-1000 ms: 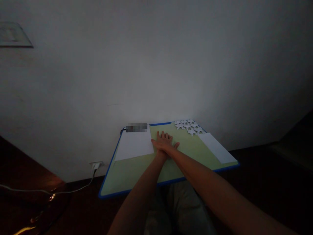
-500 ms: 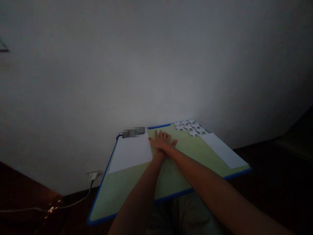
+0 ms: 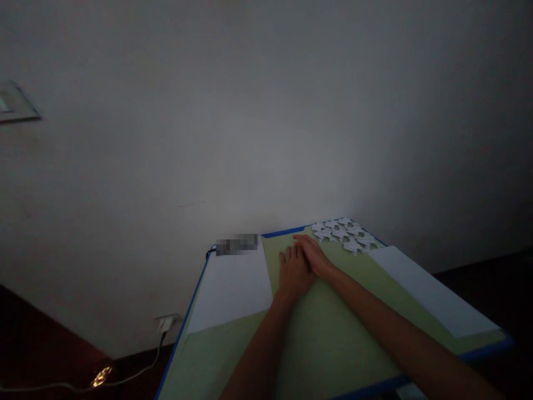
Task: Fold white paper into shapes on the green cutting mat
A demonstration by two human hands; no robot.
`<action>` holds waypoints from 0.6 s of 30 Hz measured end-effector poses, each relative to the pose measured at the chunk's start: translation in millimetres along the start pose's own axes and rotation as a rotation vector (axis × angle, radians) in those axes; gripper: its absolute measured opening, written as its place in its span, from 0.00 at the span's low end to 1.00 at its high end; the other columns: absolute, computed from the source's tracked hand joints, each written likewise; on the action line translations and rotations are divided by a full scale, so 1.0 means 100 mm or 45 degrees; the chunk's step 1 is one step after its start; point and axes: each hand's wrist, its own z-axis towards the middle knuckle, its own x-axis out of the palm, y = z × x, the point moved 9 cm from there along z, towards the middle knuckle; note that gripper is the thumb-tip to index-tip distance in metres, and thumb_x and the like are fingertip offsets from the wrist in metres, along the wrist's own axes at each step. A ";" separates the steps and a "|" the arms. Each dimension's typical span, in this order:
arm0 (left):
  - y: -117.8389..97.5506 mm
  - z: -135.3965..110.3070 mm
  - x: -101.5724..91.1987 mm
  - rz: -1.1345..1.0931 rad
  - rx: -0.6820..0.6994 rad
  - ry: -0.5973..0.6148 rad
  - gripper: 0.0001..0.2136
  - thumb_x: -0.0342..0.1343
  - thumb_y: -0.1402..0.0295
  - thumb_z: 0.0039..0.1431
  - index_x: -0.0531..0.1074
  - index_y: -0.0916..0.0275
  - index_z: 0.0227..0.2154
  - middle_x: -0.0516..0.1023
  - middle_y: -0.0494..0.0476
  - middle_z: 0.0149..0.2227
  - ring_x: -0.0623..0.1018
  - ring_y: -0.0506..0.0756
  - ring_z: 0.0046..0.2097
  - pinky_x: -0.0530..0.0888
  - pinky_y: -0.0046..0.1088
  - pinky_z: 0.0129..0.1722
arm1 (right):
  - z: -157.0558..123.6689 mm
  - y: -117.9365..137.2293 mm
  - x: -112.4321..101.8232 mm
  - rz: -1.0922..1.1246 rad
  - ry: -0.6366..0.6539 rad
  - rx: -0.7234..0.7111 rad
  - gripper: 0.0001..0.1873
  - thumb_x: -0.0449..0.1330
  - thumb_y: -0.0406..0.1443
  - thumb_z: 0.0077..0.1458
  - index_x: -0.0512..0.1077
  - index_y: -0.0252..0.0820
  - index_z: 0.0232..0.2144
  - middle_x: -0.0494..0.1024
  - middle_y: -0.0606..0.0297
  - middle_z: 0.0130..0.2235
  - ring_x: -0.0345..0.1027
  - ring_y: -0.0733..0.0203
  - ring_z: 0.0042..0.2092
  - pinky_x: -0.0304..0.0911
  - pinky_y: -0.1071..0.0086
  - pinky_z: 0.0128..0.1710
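My left hand [image 3: 295,272] lies palm down on the green tabletop [image 3: 328,328], its fingers a little apart and nothing in it. Against its right side rests my right hand [image 3: 315,256], tilted, with the fingers stretched forward and slightly bent. I see nothing held there, though its palm side is hidden. To the left of both hands lies a white paper sheet [image 3: 233,294]. Several white folded paper pieces [image 3: 353,245] with pointed ends and holes sit in a group at the far right corner, beyond my right hand.
A longer white paper sheet [image 3: 433,289] lies along the right side. At the far left corner is a dark, blurred-out item [image 3: 236,244]. A blue edge [image 3: 285,231] borders the tabletop against the wall. A plug [image 3: 167,322] with a white cable sits in the wall at left.
My right hand has slid off the top of my left hand to its right side. The view has shifted, so the table appears lower and nearer.
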 end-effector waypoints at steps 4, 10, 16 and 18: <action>0.14 0.09 -0.10 -0.292 -0.072 -0.137 0.24 0.55 0.65 0.61 0.69 0.68 0.59 0.73 0.73 0.59 0.71 0.66 0.61 0.59 0.50 0.65 | 0.01 -0.04 -0.23 0.003 -0.119 0.055 0.21 0.53 0.49 0.59 0.76 0.43 0.42 0.78 0.56 0.47 0.73 0.52 0.48 0.69 0.59 0.46; 0.65 0.18 -0.29 -1.054 -0.366 -0.440 0.16 0.53 0.61 0.64 0.72 0.65 0.49 0.79 0.70 0.51 0.78 0.62 0.54 0.71 0.41 0.56 | -0.08 0.16 -0.08 -0.153 0.010 -0.107 0.13 0.57 0.43 0.56 0.77 0.42 0.35 0.79 0.59 0.39 0.72 0.56 0.40 0.68 0.62 0.44; 0.92 0.17 -0.31 -1.423 -0.550 -0.515 0.14 0.50 0.57 0.64 0.72 0.62 0.37 0.80 0.65 0.44 0.80 0.57 0.43 0.75 0.35 0.45 | -0.15 0.19 0.03 -0.604 0.281 -0.129 0.15 0.62 0.43 0.54 0.80 0.40 0.37 0.79 0.56 0.39 0.73 0.55 0.38 0.67 0.62 0.42; 0.96 0.14 -0.31 -1.447 -0.608 -0.520 0.12 0.52 0.58 0.62 0.72 0.63 0.38 0.79 0.64 0.43 0.79 0.55 0.40 0.75 0.32 0.40 | -0.19 0.20 0.04 -0.721 0.382 -0.137 0.12 0.67 0.43 0.48 0.82 0.43 0.33 0.78 0.57 0.39 0.73 0.53 0.40 0.66 0.60 0.45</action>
